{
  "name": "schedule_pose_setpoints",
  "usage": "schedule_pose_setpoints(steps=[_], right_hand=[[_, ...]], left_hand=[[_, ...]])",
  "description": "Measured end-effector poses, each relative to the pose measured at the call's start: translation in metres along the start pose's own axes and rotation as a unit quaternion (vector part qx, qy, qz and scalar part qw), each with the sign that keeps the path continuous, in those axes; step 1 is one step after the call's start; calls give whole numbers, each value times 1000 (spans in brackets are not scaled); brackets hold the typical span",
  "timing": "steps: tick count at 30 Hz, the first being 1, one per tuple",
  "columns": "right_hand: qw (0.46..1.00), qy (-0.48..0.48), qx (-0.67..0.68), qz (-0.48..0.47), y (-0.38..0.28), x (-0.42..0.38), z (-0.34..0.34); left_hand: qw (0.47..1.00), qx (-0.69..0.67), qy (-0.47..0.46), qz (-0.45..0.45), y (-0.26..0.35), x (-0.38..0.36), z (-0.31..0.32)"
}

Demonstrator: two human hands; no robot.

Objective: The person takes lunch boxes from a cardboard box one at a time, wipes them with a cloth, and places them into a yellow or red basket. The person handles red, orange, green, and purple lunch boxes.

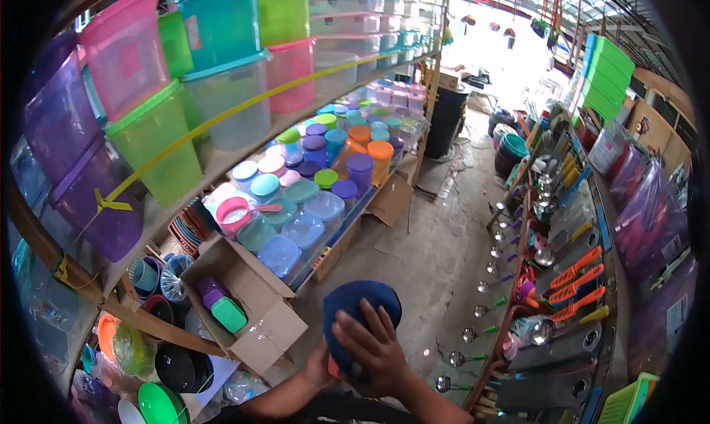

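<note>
A dark blue, rounded item [342,297] is up in front of my body in the head view; its exact kind cannot be made out. At its lower left edge, my left hand [318,366] grips it, with the fingertips hidden behind. A small red-orange patch [333,368] shows beside that hand. Across the item's upper face lies my right hand [373,350], fingers stretched out and slightly spread, touching the surface. Its thumb is not clearly visible. Just left of both hands stands an open cardboard box [259,335] holding purple and green containers [228,314].
Shelving on the left carries stacked plastic bins [225,113], with lidded tubs [303,230] on the level below. Bowls [159,403] sit at the lower left. To the right, a rack holds ladles [543,329] and orange spatulas [577,286]. A concrete aisle [421,254] runs between them.
</note>
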State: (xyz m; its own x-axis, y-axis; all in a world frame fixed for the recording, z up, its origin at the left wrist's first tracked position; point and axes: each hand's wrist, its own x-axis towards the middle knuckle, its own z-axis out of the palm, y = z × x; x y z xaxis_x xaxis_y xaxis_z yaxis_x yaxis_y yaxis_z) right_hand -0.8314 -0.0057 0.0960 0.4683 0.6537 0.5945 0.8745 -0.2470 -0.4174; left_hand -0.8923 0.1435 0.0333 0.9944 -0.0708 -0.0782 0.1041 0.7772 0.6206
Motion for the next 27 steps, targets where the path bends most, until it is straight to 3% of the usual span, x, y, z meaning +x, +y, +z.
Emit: schedule_pose_setpoints(steps=[1,3,5,7,10,12,13,15,16,18,19,21,23,25,27], right_hand=[[999,4,23,25,-1,-2,-5],[997,30,36,60,1,-10,-7],[994,58,43,87,-3,-20,-8],[981,120,57,140,-11,-26,-10],[974,138,77,163,-11,-34,-26],[976,142,66,154,4,-54,-20],[978,141,58,139,14,-62,-15],[969,168,78,165,28,-69,-5],[959,188,104,186,32,-70,0],[948,227,100,199,33,-69,7],[937,260,96,213,34,-67,11],[919,303,145,205,31,-68,26],[901,338,192,194,23,-62,31],[905,360,127,189,12,-57,32],[906,385,67,165,21,-64,44]], left_hand=[[998,5,-65,20,-5,-3,0],[998,-10,-61,-6,-6,1,7],[994,80,-57,-52,-4,5,5],[991,57,-102,-58,-7,13,-3],[975,44,-199,-84,-13,26,-12],[945,241,-199,-100,-3,31,10],[942,244,-206,-104,-8,36,11],[867,481,-133,12,-25,45,11],[864,484,-138,11,-31,49,16],[940,335,-39,46,-37,57,25],[938,341,-42,48,-36,61,29],[983,160,51,73,-32,68,36],[985,135,55,95,-34,73,43],[989,36,125,70,-44,80,35],[986,87,107,90,-56,84,26]])
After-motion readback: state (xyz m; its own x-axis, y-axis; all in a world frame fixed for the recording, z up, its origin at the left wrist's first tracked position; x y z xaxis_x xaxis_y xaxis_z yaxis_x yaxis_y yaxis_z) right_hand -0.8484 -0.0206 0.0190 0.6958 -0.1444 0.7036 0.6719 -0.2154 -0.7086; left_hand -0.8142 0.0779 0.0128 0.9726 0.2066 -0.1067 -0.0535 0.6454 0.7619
